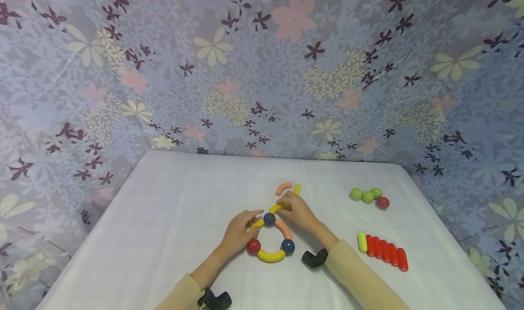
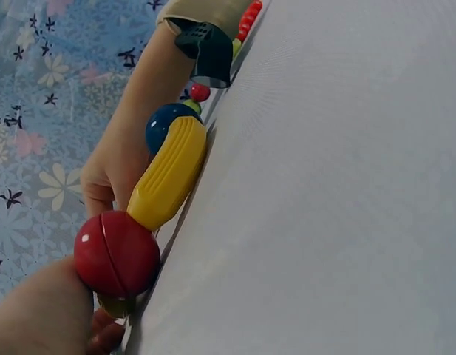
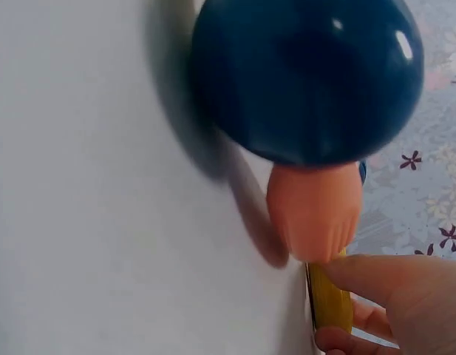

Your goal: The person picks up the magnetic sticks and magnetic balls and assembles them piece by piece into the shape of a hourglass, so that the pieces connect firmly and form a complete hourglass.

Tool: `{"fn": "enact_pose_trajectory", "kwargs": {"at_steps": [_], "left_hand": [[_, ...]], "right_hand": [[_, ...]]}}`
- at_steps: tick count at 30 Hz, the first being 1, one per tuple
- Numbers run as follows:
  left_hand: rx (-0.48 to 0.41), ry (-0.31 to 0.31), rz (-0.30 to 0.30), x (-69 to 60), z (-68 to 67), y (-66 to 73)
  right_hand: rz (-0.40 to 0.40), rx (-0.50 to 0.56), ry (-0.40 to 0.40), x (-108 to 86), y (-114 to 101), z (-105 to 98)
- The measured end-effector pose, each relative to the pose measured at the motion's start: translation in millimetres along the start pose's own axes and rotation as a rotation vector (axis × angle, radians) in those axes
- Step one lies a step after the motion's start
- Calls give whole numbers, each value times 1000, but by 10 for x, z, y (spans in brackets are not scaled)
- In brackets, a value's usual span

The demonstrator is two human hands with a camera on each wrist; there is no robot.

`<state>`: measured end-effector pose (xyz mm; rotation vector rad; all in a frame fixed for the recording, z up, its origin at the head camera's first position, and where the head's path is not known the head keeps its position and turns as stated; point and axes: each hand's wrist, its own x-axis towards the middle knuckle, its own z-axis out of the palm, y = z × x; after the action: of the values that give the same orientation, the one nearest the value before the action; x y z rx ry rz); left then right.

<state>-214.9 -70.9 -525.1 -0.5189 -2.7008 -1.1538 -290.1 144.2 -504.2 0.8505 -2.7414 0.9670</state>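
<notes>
On the table lies a ring of curved rods and balls: a red ball (image 1: 254, 246) at lower left, a blue ball (image 1: 288, 246) at lower right, another blue ball (image 1: 269, 218) on top. A yellow curved rod (image 1: 271, 256) joins the lower two, and a salmon curved rod (image 1: 284, 229) forms the right side. My left hand (image 1: 239, 233) holds the yellow curved rod (image 1: 257, 223) on the ring's left side. Beyond the top ball, my right hand (image 1: 298, 211) pinches a yellow curved rod (image 3: 332, 299) whose near end meets that ball.
Past the right hand lie a loose salmon curved rod (image 1: 284, 187) and a yellow rod (image 1: 297, 189). Several green balls (image 1: 368, 196) and a red ball (image 1: 382, 202) sit at right. Nearer, several red rods (image 1: 385, 250) line up beside a lime rod (image 1: 362, 242).
</notes>
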Motion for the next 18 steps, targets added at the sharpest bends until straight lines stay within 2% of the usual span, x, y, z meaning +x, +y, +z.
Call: {"fn": "enact_pose_trajectory", "kwargs": {"at_steps": [3, 6, 11, 18], "left_hand": [[18, -76, 38, 6, -24, 19], [22, -131, 45, 4, -41, 42], [20, -125, 44, 11, -39, 52], [-26, -88, 59, 8, -4, 11]], "right_hand": [[5, 5, -8, 4, -15, 8], [6, 10, -12, 8, -18, 22], [43, -11, 77, 13, -11, 39], [146, -52, 208, -59, 31, -11]]}}
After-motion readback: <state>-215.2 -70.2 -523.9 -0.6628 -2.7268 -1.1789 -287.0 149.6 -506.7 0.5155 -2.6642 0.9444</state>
